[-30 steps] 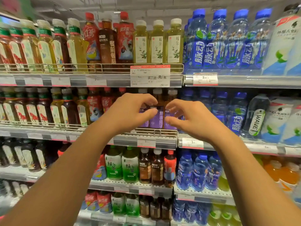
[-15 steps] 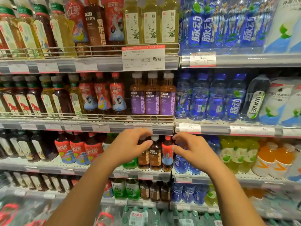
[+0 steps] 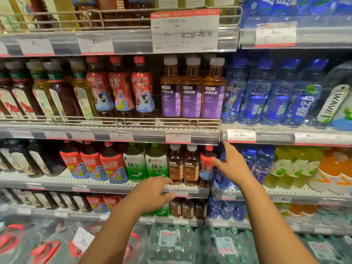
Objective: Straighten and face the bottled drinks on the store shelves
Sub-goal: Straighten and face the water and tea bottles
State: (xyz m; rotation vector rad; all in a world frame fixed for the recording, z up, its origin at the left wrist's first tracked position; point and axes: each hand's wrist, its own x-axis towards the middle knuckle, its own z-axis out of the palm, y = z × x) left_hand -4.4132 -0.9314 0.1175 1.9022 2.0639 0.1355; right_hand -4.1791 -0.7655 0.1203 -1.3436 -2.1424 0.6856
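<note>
While the shelf [image 3: 106, 184] carries full, heavy bottles near its front edge, the right hand [image 3: 233, 167] spreads wide, fingertips at the red-labelled bottle [image 3: 206, 166]. The left hand [image 3: 152, 193] hovers relaxed, holding nothing. Smooth plastic probably slips; gripping the waist seems best.

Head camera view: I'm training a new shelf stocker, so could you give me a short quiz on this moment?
1. True or false: the left hand grips a bottle.
2. How many purple-label bottles stand in the front row?
3. The thumb of the right hand is nearest: A) the red-capped bottle, B) an orange drink, C) the WAVE bottle.
Key: 1 false; 2 three; 3 A.
</note>
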